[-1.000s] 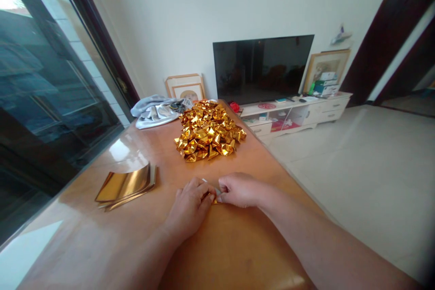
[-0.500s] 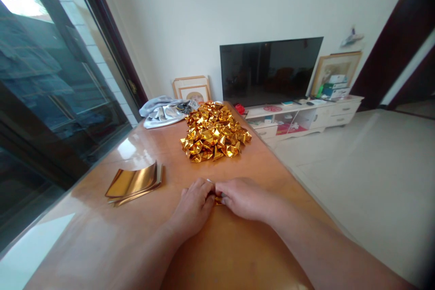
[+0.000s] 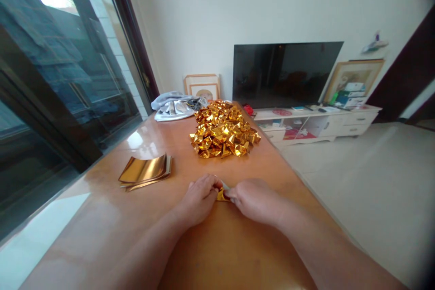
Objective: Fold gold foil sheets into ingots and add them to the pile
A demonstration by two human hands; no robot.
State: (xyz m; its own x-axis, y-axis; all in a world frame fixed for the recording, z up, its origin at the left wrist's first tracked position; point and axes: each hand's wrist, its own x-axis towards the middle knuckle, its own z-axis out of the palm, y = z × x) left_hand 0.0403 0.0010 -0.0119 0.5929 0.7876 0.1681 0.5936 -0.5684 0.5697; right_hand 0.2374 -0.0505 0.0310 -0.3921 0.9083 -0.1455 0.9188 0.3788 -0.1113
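My left hand (image 3: 199, 199) and my right hand (image 3: 256, 199) meet over the wooden table (image 3: 112, 231), both pinching a small piece of gold foil paper (image 3: 222, 195) between the fingertips. Most of the piece is hidden by my fingers. Beyond my hands lies a pile of folded gold foil pieces (image 3: 222, 130). To the left of my left hand rests a flat stack of gold foil sheets (image 3: 146, 171), slightly curled.
A grey cloth (image 3: 175, 105) lies at the table's far end near a framed picture (image 3: 203, 87). A dark TV (image 3: 283, 73) stands on a white low cabinet (image 3: 316, 122) to the right. A glass door (image 3: 50, 77) runs along the left.
My hands stay together on the foil piece, whose gold face now shows more between the fingertips. The camera has swung left, shifting everything rightward in view.
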